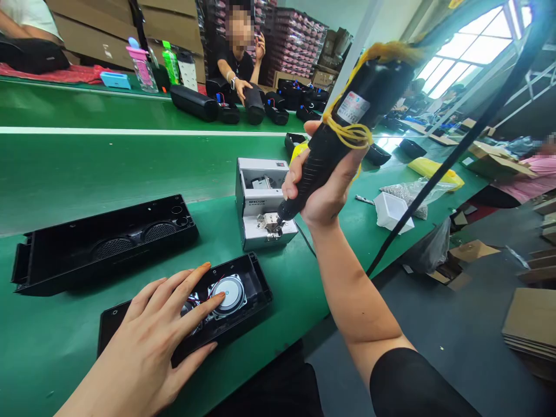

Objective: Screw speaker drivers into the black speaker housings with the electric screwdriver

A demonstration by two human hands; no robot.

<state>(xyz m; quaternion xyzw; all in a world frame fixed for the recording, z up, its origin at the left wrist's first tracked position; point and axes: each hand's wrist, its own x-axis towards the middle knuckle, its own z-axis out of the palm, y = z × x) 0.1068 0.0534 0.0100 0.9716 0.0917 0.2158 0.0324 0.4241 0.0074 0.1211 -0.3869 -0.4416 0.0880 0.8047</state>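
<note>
My right hand (328, 182) is wrapped round a black electric screwdriver (336, 130) with yellow cord tied about its body. The tool's tip points down at the front of a grey screw feeder (264, 202); whether a screw is on the bit is too small to tell. My left hand (160, 330) lies with fingers spread over a black speaker housing (256, 284), a fingertip on the round speaker driver (229, 294) inside it. A second driver is partly hidden under my fingers. Behind it lies another open black housing (108, 240) with two mesh grilles.
Across the green bench (130, 168), a co-worker's hand (243, 87) touches a black speaker (254, 105) among several others. A white plastic tray (391, 211) and a bag of small parts (417, 194) lie to the right. A dark cable (452, 159) crosses the right side.
</note>
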